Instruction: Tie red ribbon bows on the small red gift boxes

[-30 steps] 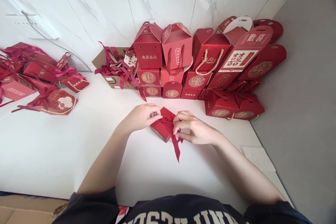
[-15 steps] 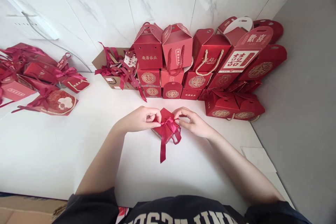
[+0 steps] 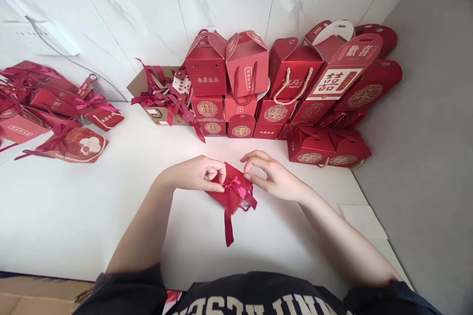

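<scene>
Small red cardboard box (image 3: 232, 173) is set on the white surface (image 3: 111, 206), between both hands. Dark-pink satin bow (image 3: 240, 191) is pinched at its left by left hand (image 3: 201, 173) fingers; right hand (image 3: 273, 175) fingers are held slightly apart, ribbon-free. Loops are best tugged evenly. Behind, brown cardboard carton (image 3: 138, 82) is filled with ribbons (image 3: 151, 96); contents of stacked red boxes (image 3: 279, 83) are hidden.

White table (image 3: 74, 221); ribboned boxes (image 3: 55, 100) left; carton (image 3: 173, 119) far; stacked red boxes (image 3: 275, 112) far right; bow-tied box (image 3: 218, 196) middle; sheet (image 3: 362, 219) right.
</scene>
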Tool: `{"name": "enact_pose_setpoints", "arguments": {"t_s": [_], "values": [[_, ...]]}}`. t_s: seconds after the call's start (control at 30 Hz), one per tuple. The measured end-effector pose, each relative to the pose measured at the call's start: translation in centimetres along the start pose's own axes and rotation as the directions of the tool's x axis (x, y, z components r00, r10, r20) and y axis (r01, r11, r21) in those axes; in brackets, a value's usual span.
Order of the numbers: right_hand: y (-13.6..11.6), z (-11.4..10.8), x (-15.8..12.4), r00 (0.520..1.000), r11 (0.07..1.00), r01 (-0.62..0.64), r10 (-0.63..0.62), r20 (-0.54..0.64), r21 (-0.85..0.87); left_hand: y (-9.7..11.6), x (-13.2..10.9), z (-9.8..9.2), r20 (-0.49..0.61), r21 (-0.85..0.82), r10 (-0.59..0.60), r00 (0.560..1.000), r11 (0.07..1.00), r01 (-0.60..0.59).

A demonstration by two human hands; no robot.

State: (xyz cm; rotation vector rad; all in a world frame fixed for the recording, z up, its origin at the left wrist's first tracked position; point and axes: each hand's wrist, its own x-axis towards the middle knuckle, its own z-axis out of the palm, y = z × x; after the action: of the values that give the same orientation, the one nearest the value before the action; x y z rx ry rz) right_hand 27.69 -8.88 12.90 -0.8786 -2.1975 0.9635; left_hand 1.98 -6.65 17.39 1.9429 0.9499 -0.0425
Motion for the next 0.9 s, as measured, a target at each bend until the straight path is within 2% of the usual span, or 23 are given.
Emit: {"name": "enact_pose_setpoints", "arguments": {"t_s": [0.07, 0.23, 0.47, 0.53, 0.6, 0.73, 0.9], "values": [[0.3, 0.6, 0.3, 1.000, 0.998, -0.003, 0.004, -0.003, 0.060, 0.1, 0.0, 0.0, 0.023, 0.016, 0.003, 1.000, 1.000, -0.004], [0.7, 1.6, 0.5, 0.996, 0.981, -0.064, 0.051, 0.075, 0.185, 0.2, -0.1, 0.0, 0.029, -0.014, 0.026, 0.999, 1.000, -0.026], [0.6, 1.4, 0.3, 0.995, 0.965, -0.052, 0.027, 0.098, 0.257, 0.2, -0.1, 0.1, 0.077, -0.042, 0.005, 0.997, 0.999, -0.001], [0.4, 0.9, 0.3, 0.993, 0.968, -0.045, 0.016, 0.118, 0.247, 0.3, 0.0, 0.4, 0.047, -0.044, 0.002, 0.999, 0.999, 0.000], [0.1, 0.3, 0.2, 0.989, 0.973, -0.038, 0.003, 0.150, 0.230, 0.6, 0.3, 0.8, -0.033, -0.013, -0.005, 0.999, 1.000, 0.005], [-0.1, -0.3, 0.1, 0.981, 0.972, -0.050, 0.005, 0.192, 0.229, 1.4, 1.0, 1.8, -0.190, 0.157, -0.008, 0.982, 0.987, 0.038], [0.4, 0.4, 0.3, 0.986, 0.971, -0.120, 0.093, 0.136, 0.208, 2.0, 1.3, 2.2, -0.220, 0.249, -0.012, 0.975, 0.966, 0.068]]}}
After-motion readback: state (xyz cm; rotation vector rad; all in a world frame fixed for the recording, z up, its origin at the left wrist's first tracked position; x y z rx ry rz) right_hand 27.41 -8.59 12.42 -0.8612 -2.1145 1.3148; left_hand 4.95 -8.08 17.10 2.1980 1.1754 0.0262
